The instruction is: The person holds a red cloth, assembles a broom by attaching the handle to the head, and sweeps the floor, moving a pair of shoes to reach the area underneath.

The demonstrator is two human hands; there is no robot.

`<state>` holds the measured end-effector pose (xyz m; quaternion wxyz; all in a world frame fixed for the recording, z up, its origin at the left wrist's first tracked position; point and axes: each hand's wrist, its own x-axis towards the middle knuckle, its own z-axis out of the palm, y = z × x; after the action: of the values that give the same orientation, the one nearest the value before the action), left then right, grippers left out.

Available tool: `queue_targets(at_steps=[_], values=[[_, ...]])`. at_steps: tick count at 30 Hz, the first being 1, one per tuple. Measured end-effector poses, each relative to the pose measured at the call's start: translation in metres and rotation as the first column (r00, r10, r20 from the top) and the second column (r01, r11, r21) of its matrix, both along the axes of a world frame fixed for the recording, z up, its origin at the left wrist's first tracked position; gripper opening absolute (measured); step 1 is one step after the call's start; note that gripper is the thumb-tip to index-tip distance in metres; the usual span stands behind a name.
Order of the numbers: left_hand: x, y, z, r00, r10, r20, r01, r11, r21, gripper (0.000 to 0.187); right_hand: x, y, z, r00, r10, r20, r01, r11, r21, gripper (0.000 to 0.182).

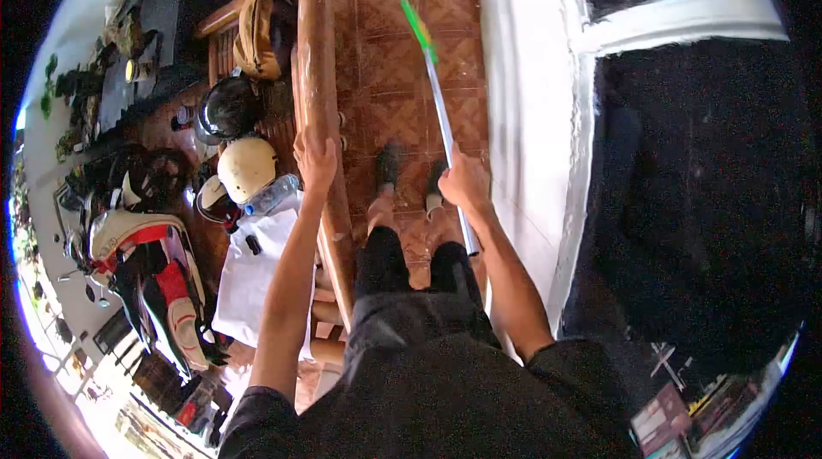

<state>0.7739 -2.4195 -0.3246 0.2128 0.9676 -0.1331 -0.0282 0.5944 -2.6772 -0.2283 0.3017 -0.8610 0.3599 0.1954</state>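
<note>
My right hand [467,180] is closed around a long pale pole [442,115] with a narrow green head [419,32] at its far end. A little yellow shows on that head; its exact kind cannot be made out. The pole slants forward over the tiled floor, and its near end reaches back beside my right thigh. To the left, my left hand [317,159] grips the thick wooden rail [318,56] of a bench, fingers bent over its top.
Beyond the rail are a brown bag [255,35], a black helmet [229,108], a cream helmet [247,168], a plastic bottle [274,193] and white cloth [257,275]. A motorbike [158,271] stands farther left. A white wall [524,74] and dark doorway [685,168] lie right.
</note>
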Motion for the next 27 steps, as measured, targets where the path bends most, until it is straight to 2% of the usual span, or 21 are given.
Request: queue_targets(at_steps=[1,2,4,5,6,7,8,9,10,12,14,18,22,23,24,26,27], values=[[0.006,-0.002,-0.015,0.993,0.018,0.117,-0.031,0.993,0.11,0.069,0.014,-0.011,-0.007,0.999,0.01,-0.034,-0.008,0.999,0.031,0.048],[0.014,-0.003,-0.029,0.996,0.085,0.038,-0.09,0.987,0.131,0.075,0.028,-0.023,-0.015,0.997,0.018,-0.07,-0.014,0.998,0.06,0.047],[0.024,-0.01,-0.037,0.967,0.225,-0.122,-0.2,0.962,0.187,0.088,0.047,-0.042,-0.051,0.986,0.152,0.063,-0.142,0.979,-0.145,0.056],[0.026,-0.016,-0.036,0.923,0.282,-0.264,-0.23,0.95,0.21,0.094,0.06,-0.053,-0.068,0.974,0.21,0.079,-0.188,0.956,-0.224,0.055],[0.024,-0.022,-0.032,0.929,0.284,-0.238,-0.228,0.945,0.235,0.095,0.079,-0.06,-0.079,0.981,0.179,0.08,-0.149,0.946,-0.289,0.048],[0.024,-0.028,-0.031,0.936,0.283,-0.209,-0.225,0.939,0.26,0.096,0.102,-0.071,-0.081,0.987,0.158,0.036,-0.148,0.97,-0.195,0.039],[0.023,-0.033,-0.032,0.943,0.279,-0.18,-0.222,0.933,0.284,0.097,0.123,-0.082,-0.112,0.985,0.155,0.076,-0.132,0.96,-0.247,0.03],[0.021,-0.036,-0.032,0.957,0.264,-0.124,-0.217,0.929,0.301,0.097,0.144,-0.092,-0.119,0.962,0.237,0.136,-0.184,0.929,-0.321,0.02],[0.02,-0.036,-0.033,0.968,0.236,-0.08,-0.204,0.935,0.291,0.096,0.167,-0.101,-0.132,0.956,0.262,0.131,-0.21,0.925,-0.317,0.016],[0.019,-0.037,-0.036,0.984,0.18,0.009,-0.176,0.947,0.27,0.095,0.209,-0.11,-0.165,0.941,0.309,0.137,-0.249,0.908,-0.337,0.014],[0.019,-0.046,-0.034,0.98,0.195,0.038,-0.198,0.939,0.283,0.091,0.235,-0.11,-0.191,0.923,0.355,0.15,-0.274,0.879,-0.39,0.014],[0.021,-0.048,-0.035,0.976,0.196,0.1,-0.216,0.937,0.275,0.088,0.213,-0.077,-0.213,0.816,0.573,0.078,-0.503,0.77,-0.391,0.012],[0.023,-0.049,-0.031,0.975,0.2,0.099,-0.219,0.941,0.259,0.086,0.104,-0.033,-0.167,0.632,0.774,-0.036,-0.751,0.602,-0.271,0.011],[0.024,-0.048,-0.03,0.974,0.203,0.099,-0.222,0.942,0.254,0.086,0.076,-0.027,-0.151,0.564,0.826,-0.013,-0.801,0.543,-0.252,0.015],[0.025,-0.047,-0.029,0.975,0.187,0.12,-0.211,0.946,0.247,0.086,0.054,-0.021,-0.128,0.541,0.841,-0.027,-0.833,0.531,-0.152,0.024],[0.026,-0.044,-0.03,0.976,0.146,0.16,-0.182,0.954,0.239,0.086,0.013,-0.006,-0.09,0.591,0.806,-0.009,-0.803,0.587,-0.104,0.039],[0.027,-0.043,-0.03,0.977,0.143,0.161,-0.178,0.957,0.23,0.087,0.004,0.0,-0.063,0.625,0.779,-0.046,-0.78,0.625,-0.013,0.047]])
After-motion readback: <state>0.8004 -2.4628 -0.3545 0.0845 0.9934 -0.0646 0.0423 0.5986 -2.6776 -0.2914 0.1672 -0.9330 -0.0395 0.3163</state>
